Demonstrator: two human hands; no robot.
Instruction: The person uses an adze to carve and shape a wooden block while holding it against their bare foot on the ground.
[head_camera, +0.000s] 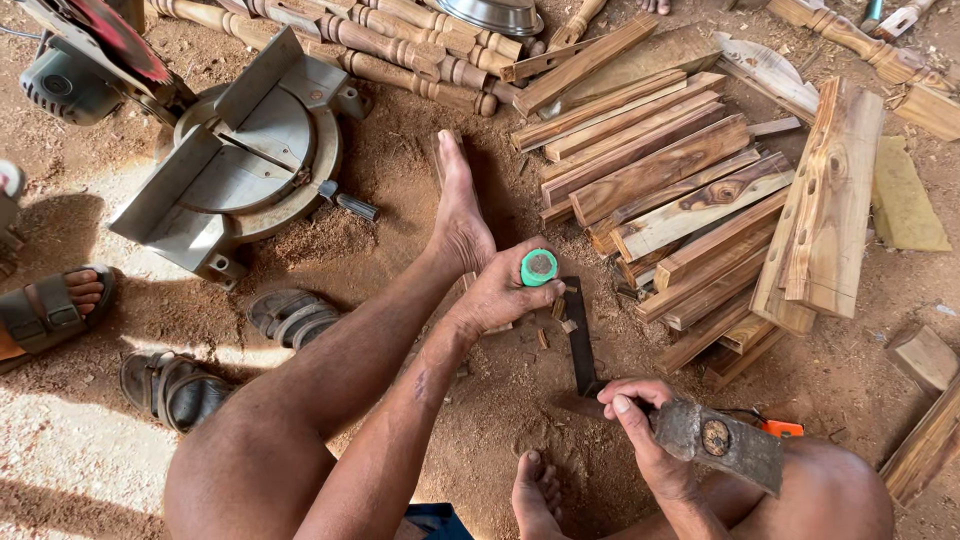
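I sit on the dirt floor with my legs spread. My left hand (500, 292) is wrapped around a chisel whose green handle cap (539, 267) points up at me. Its blade is hidden by the hand and aims down at a dark narrow wooden strip (580, 340) lying on the ground. Small wood chips (562, 318) lie beside the strip. My right hand (640, 420) grips a hammer close under its worn steel head (722, 442), held low near the strip's near end. One bare foot (460, 210) stretches ahead; the other (538, 492) rests close to me.
A mitre saw (240, 160) stands at the upper left. Stacked wooden slats (690, 200) and a slotted board (825, 200) lie to the right, turned wooden legs (400, 40) at the top. Loose sandals (295, 315) lie at the left beside another person's sandalled foot (50, 305).
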